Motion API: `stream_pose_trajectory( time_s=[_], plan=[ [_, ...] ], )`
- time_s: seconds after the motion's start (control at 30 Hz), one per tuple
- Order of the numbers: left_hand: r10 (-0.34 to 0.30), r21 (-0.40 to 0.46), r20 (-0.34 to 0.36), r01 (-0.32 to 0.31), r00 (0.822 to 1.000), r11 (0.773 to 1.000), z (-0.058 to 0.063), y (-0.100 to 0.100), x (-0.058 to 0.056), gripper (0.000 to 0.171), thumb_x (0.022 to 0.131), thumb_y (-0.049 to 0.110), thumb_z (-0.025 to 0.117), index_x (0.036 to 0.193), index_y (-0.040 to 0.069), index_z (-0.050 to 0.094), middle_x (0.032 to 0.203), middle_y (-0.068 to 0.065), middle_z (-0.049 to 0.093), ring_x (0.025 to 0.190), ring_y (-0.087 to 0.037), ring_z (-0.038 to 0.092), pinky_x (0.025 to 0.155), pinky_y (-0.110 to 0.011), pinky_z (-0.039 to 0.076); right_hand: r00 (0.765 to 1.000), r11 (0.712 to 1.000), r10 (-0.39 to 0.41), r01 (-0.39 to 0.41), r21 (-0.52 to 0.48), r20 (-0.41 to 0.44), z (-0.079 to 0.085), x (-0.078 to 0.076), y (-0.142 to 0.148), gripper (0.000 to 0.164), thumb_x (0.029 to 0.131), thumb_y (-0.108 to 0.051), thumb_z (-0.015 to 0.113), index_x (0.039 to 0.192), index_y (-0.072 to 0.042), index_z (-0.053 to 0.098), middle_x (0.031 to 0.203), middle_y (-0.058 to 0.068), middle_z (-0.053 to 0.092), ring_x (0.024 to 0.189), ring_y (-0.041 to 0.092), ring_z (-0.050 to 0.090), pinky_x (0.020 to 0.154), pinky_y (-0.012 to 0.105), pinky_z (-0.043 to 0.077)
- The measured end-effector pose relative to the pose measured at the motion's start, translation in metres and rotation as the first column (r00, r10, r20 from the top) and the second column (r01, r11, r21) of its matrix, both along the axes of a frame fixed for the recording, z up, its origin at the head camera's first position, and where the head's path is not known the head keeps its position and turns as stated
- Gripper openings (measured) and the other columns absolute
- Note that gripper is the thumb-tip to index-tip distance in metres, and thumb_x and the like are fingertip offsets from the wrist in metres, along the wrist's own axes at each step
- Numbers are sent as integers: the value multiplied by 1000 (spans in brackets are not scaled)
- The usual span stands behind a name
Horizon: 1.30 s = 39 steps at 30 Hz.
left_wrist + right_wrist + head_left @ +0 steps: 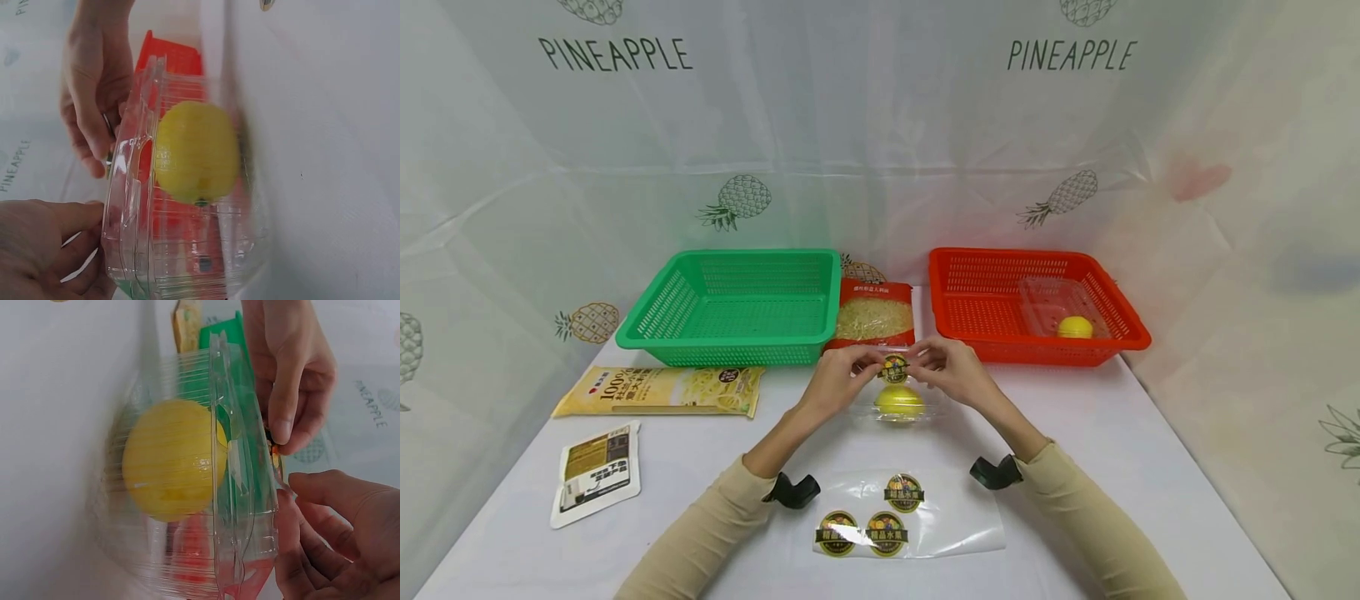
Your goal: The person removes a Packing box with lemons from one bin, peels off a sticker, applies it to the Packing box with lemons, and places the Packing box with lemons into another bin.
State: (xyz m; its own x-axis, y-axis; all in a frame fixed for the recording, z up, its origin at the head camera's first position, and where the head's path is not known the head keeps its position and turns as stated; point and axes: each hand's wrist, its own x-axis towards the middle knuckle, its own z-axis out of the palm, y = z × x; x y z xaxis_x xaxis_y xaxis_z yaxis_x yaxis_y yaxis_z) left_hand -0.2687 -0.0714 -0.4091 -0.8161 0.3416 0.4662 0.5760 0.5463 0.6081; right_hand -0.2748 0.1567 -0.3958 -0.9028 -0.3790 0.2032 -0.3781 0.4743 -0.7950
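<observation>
A clear plastic clamshell box [859,408] stands on the table with a yellow lemon [899,402] inside; the lemon also shows large through the box wall in the left wrist view. Over the lid is a round dark-and-gold fruit sticker [894,368]. My left hand [837,379] pinches its left edge between thumb and finger, and my right hand [957,372] pinches the right edge. Seen from the right wrist, the sticker [276,459] sits edge-on close over the lid. Nearer me lies a glossy sticker sheet [951,521] bearing several matching stickers.
Behind the box stand a green basket [730,340] and a red basket [1037,350], the red one holding another clear box [1048,300] with a yellow fruit [1075,327]. Between them is a red pasta bag [874,312]. A yellow pasta packet [658,392] and a white-edged pouch [597,475] lie left.
</observation>
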Motion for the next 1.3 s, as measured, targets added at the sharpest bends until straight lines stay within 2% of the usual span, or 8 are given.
stream_pose_trajectory(
  time_s=[0.13, 0.27, 0.37, 0.5, 0.8, 1.0, 1.3],
  plan=[
    [12, -16, 21, -12, 1000, 1000, 1, 1, -2, 8, 90, 10, 70, 96, 8, 75, 88, -3, 76, 73, -12, 67, 67, -22, 55, 999, 1000, 21, -20, 11, -40, -1, -4, -4, 21, 86, -13, 75, 105, -6, 72, 91, 12, 75, 75, 32, 71, 63, 25, 58],
    [30, -55, 17, -29, 999, 998, 2, 2, -3, 8, 90, 10, 70, 96, 8, 75, 89, -3, 76, 71, -11, 65, 64, -22, 53, 998, 999, 27, -25, 42, -53, -2, -6, -6, 17, 87, -15, 75, 102, -8, 74, 89, 8, 76, 70, 17, 70, 64, 24, 57],
    [41, -81, 29, -39, 999, 996, 1, 2, -4, 8, 90, 11, 70, 96, 8, 76, 89, -3, 75, 70, -11, 64, 63, -21, 52, 999, 998, 17, -15, 58, -40, -3, -7, -7, 15, 88, -17, 74, 101, -10, 75, 89, 7, 76, 69, 11, 68, 64, 23, 57],
    [48, -92, 60, -43, 997, 995, 0, 2, -5, 9, 90, 12, 70, 97, 9, 76, 90, -3, 75, 71, -11, 64, 64, -22, 53, 999, 998, 1, 1, 70, -34, -5, -9, -7, 14, 88, -16, 74, 100, -10, 75, 88, 7, 76, 67, 10, 67, 63, 23, 56],
    [62, -121, 66, -54, 996, 991, -1, 5, -8, 13, 90, 13, 71, 100, 9, 77, 93, -4, 73, 75, -13, 63, 65, -23, 50, 999, 996, -35, 37, 84, -31, -9, -11, -8, 12, 87, -18, 75, 97, -11, 77, 83, 5, 75, 64, 11, 66, 61, 23, 56],
    [46, -113, 72, -37, 996, 993, -2, 5, -11, 14, 90, 13, 71, 102, 11, 77, 90, -2, 75, 76, -12, 63, 60, -21, 45, 998, 996, -46, 49, 78, -34, -8, -12, -9, 12, 87, -19, 75, 96, -11, 76, 83, 5, 75, 63, 11, 66, 59, 24, 55],
    [32, -112, 92, -22, 995, 993, -1, 6, -11, 16, 91, 13, 70, 105, 11, 77, 94, -3, 74, 81, -14, 64, 64, -23, 47, 999, 995, -42, 45, 86, -33, -8, -12, -10, 12, 87, -17, 75, 95, -8, 77, 84, 7, 76, 63, 10, 67, 59, 23, 56]
  ],
)
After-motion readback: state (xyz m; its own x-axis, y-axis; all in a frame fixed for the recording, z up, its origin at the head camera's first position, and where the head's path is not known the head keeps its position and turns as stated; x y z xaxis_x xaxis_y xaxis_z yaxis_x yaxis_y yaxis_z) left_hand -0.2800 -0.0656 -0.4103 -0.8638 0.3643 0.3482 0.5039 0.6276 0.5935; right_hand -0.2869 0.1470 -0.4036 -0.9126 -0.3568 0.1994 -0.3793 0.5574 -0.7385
